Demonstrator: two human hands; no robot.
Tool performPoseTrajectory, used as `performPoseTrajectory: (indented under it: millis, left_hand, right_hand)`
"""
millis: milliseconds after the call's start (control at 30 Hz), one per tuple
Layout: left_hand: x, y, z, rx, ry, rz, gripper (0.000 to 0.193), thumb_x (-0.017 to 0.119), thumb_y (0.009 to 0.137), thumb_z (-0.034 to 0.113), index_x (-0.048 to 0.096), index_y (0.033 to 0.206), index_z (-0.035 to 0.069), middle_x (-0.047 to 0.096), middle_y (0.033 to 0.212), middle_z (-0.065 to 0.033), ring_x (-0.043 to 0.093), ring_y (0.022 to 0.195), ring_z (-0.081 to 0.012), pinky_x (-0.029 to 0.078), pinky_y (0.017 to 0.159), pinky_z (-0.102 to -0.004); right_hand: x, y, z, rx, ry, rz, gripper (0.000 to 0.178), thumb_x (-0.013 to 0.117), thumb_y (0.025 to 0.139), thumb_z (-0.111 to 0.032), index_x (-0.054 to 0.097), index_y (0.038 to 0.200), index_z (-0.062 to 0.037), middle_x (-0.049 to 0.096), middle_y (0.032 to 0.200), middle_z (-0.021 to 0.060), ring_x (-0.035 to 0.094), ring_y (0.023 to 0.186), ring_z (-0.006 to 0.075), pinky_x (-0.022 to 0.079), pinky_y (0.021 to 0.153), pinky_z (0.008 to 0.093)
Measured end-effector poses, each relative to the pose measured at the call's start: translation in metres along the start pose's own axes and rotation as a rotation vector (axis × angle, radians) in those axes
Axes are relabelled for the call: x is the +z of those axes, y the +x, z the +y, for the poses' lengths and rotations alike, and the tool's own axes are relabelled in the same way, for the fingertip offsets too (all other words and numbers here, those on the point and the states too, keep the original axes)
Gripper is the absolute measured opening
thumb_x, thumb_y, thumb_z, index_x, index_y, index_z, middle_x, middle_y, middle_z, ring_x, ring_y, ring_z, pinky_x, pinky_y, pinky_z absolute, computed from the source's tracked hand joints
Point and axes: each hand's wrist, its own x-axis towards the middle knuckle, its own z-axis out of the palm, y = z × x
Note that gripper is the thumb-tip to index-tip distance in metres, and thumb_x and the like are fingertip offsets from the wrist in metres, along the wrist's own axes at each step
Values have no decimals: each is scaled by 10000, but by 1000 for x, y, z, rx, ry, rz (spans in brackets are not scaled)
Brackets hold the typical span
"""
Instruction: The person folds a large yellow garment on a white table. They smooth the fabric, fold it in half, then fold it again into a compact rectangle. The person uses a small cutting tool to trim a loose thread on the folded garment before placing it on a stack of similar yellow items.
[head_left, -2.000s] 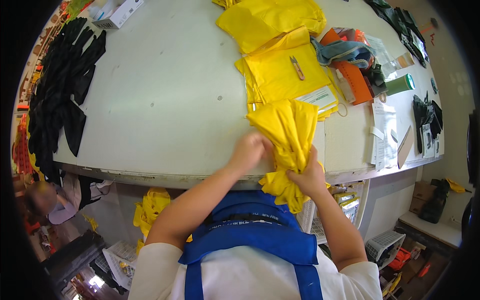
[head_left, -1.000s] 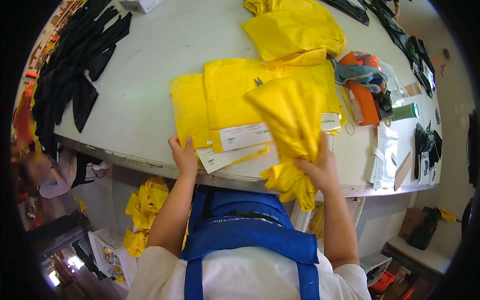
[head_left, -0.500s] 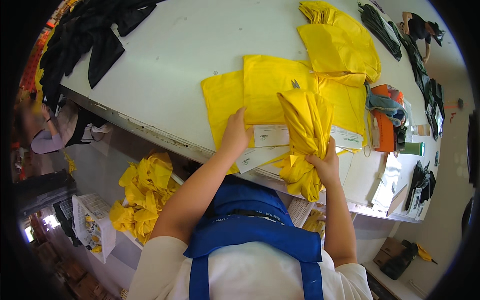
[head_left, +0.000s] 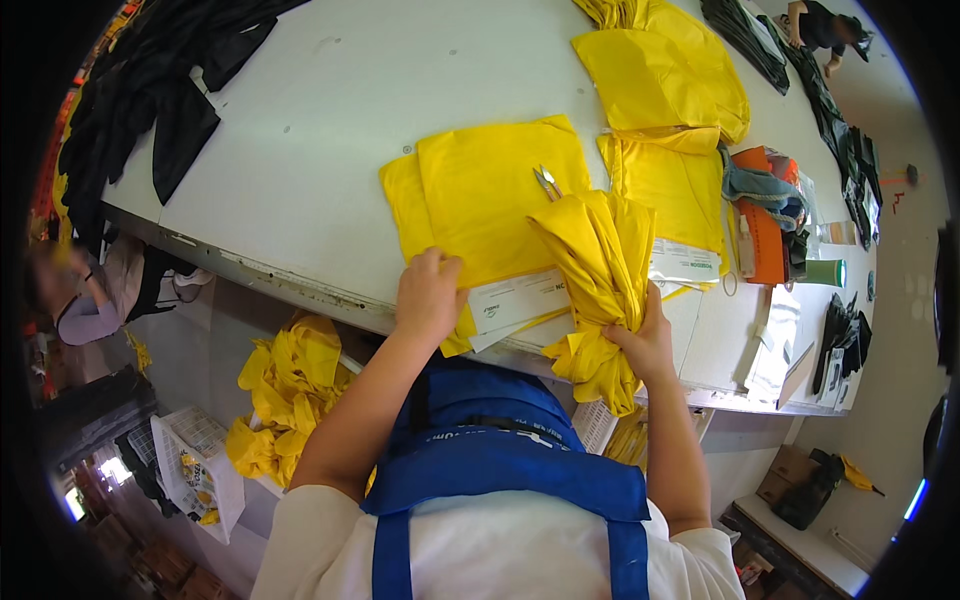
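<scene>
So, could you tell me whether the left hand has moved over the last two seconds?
Yes. The left hand left the yellow bundle and moved leftward onto the flat yellow stack at the table edge.

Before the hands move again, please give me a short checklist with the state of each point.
1. Right hand grips the bunched yellow fabric: ok.
2. Left hand rests flat on the folded yellow stack: ok.
3. Paper sheets lie fully on the white table: not ok, they overhang its near edge.
4. Small scissors lie apart from both hands: ok.
5. Bunched fabric hangs free of the bin below: cannot tell.
</scene>
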Motion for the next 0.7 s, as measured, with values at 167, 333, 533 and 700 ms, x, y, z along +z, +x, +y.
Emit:
performPoseTrajectory:
  millis: [167, 333, 533, 700]
  left_hand:
    - [29, 23, -12, 398, -81, -165, 306, 656, 778, 129, 610, 1078, 88, 557, 1018, -109, 550, 943, -304, 486, 751, -390]
    - [25, 36, -9, 319, -70, -107, 325, 588, 809, 92, 591, 1132, 65, 557, 1010, -112, 554, 910, -303, 489, 755, -391]
    - [10, 40, 10, 456, -138, -13, 409, 537, 864, 80, 550, 1270, 42, 544, 1084, -124, 548, 935, -306, 483, 815, -374]
    - [-15, 38, 8, 385, -198, -85, 489, 515, 852, 41, 507, 1341, 64, 535, 1133, -122, 539, 964, -297, 472, 870, -367]
  right_hand:
    - [2, 0, 11, -35, 45, 2, 855, 760, 640, -180, 368, 1384, -35, 643, 1105, 218, 628, 1006, 385, 501, 869, 399]
    - [-8, -3, -2, -416, -584, -297, 802, 759, 619, -270, 467, 1341, -80, 650, 975, 175, 625, 909, 354, 499, 814, 427]
    - [-8, 9, -28, -483, -721, -550, 801, 739, 620, -277, 459, 1355, -122, 653, 927, 182, 624, 893, 361, 499, 801, 424]
    - [-14, 16, -39, -81, -601, -506, 805, 698, 686, -295, 393, 1408, -110, 659, 959, 247, 634, 908, 401, 506, 795, 446]
